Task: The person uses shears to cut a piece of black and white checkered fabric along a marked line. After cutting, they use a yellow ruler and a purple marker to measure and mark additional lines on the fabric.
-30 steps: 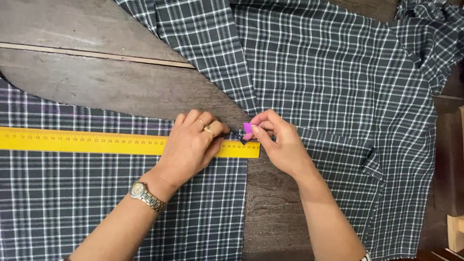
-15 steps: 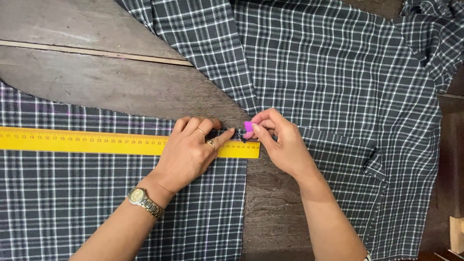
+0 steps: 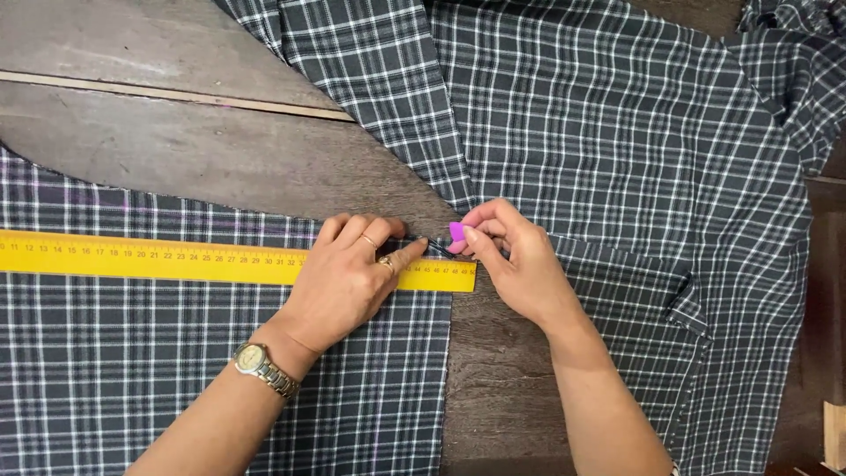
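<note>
A small pink piece of tailor's chalk (image 3: 456,233) sits pinched between the thumb and fingertips of the right hand (image 3: 515,269), just past the right end of a long yellow ruler (image 3: 159,258). The left hand (image 3: 348,280) lies flat with fingers spread, pressing the ruler onto a dark checked fabric panel (image 3: 132,370). A gold wristwatch (image 3: 264,368) circles that wrist. To the far right spreads a dark checked shirt (image 3: 617,132), all lying on the worn grey wooden tabletop (image 3: 176,150)
</note>
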